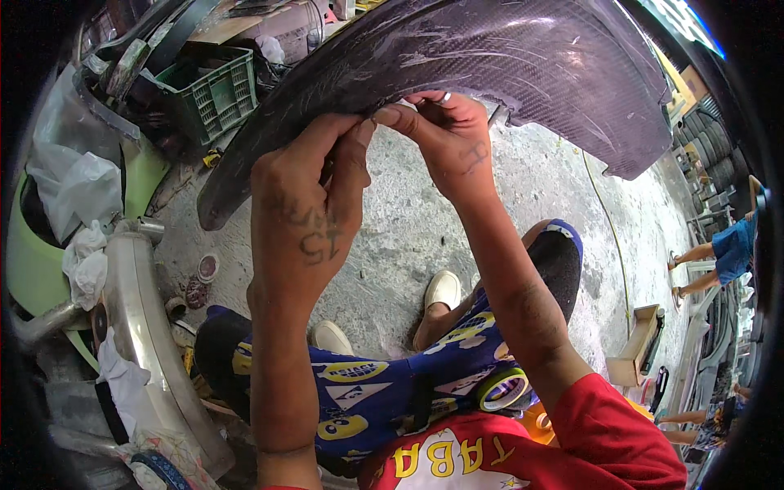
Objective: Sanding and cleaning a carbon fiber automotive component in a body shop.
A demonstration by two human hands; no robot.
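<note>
Two bare hands meet at the near edge of a large, curved, glossy dark panel with a woven carbon-like pattern (523,61), which spans the upper part of the view above a rough grey concrete floor (408,237). On the left hand (298,196), thumb and forefinger come together just below that edge; whether they clamp the rim or something thin, I cannot tell. The right hand (457,147) sets its thumb tip beside them, while its other fingers curl up to the panel's edge, their tips partly hidden — their grip cannot be judged either.

For close work at this rim, short and even finger pressure seems best, with the two thumbs near each other so neither side pulls harder. One hand would do well to steady the panel while the other works, since its support is out of sight. Pale scratches mark the glossy surface, so light contact and no scraping nails look wise. The edge may be sharp — fingertips should press flat rather than slide along it. A yellow-green ring-shaped roll of tape (523,382) sits at the lap, within easy reach.
</note>
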